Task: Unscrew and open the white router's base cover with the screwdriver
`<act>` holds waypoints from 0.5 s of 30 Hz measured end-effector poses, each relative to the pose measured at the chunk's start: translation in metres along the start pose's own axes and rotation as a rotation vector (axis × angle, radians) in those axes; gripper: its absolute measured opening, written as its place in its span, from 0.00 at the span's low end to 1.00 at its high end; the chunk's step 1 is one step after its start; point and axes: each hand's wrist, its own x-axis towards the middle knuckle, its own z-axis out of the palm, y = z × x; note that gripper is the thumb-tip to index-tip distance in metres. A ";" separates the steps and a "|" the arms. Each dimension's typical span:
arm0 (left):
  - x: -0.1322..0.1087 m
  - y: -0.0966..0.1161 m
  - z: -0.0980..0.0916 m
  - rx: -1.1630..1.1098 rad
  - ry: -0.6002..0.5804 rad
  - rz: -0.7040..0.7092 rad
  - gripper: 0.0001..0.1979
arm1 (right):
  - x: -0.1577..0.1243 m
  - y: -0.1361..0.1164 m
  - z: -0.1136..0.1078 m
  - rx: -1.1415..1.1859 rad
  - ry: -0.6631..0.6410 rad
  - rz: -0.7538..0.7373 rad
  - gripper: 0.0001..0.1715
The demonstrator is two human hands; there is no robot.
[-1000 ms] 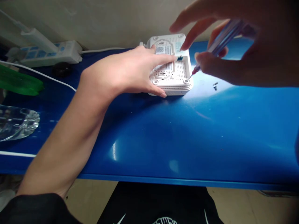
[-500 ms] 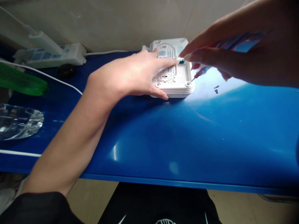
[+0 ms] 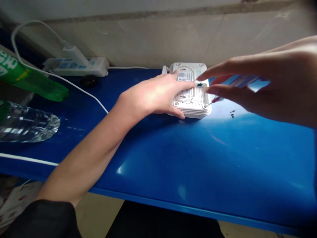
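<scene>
A white router (image 3: 196, 99) lies upside down against the wall, its vented underside and printed label facing up. Across its left part rests my left hand (image 3: 164, 94), fingers spread, the forefinger stretched over the label and the thumb at the front edge. My right hand (image 3: 250, 82) is closed around a screwdriver (image 3: 218, 98) with a clear handle and reddish collar. Its thin tip is at the screw hole in the router's front right corner. The right thumb and forefinger are slightly apart above the router. Most of the handle is hidden by the hand.
Small dark screws (image 3: 232, 114) lie on the blue table (image 3: 173, 165), right of the router. A white power strip (image 3: 99, 67) with a plugged-in charger, a black round object (image 3: 89, 81), a green bottle (image 3: 44, 84), a clear bottle (image 3: 32, 124) and white cables occupy the left.
The view has shifted, so everything sits lower and further right. My left hand stays on the router. The screwdriver tip remains at the same corner; the right thumb and forefinger have parted slightly.
</scene>
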 end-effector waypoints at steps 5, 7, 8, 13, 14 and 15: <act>0.001 0.000 0.000 0.045 -0.016 0.022 0.50 | 0.001 0.000 -0.001 0.047 -0.043 0.012 0.23; 0.000 0.001 0.000 0.048 -0.010 0.017 0.50 | 0.002 -0.002 -0.002 0.064 -0.060 0.001 0.28; -0.001 0.001 0.000 0.051 -0.008 0.017 0.49 | 0.002 -0.003 -0.002 0.058 -0.052 0.000 0.28; -0.001 0.001 0.003 0.063 -0.006 0.019 0.51 | 0.001 -0.002 0.003 0.028 0.002 0.042 0.22; -0.001 0.000 0.003 0.061 -0.009 0.014 0.51 | 0.001 -0.001 0.003 0.014 0.002 0.044 0.21; -0.001 0.000 0.003 0.059 -0.011 0.009 0.52 | 0.001 -0.001 0.003 0.002 0.011 0.039 0.19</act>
